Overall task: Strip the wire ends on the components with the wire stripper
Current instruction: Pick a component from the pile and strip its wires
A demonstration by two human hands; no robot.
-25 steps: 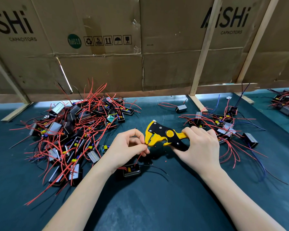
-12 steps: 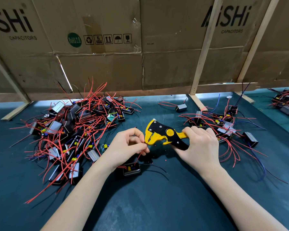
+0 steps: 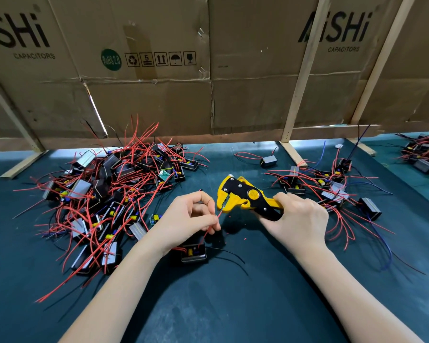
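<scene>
My right hand (image 3: 299, 219) grips the handles of a yellow and black wire stripper (image 3: 243, 195), whose jaws point left. My left hand (image 3: 188, 219) pinches a thin red wire (image 3: 219, 214) whose tip sits at the stripper's jaws. That wire runs down to a small black component (image 3: 193, 253) lying on the green mat just below my left hand, with a black wire trailing off to its right. Tiny red bits of insulation (image 3: 244, 238) lie on the mat under the tool.
A big tangled pile of black components with red wires (image 3: 104, 194) fills the left of the mat. A smaller group (image 3: 332, 186) lies right of the tool, one lone component (image 3: 268, 160) farther back, another pile (image 3: 426, 157) at far right. A cardboard wall (image 3: 208, 70) on wooden struts closes the back.
The red wire's end now shows between my left fingers and the stripper's jaws. Both hands have stayed nearly in place.
</scene>
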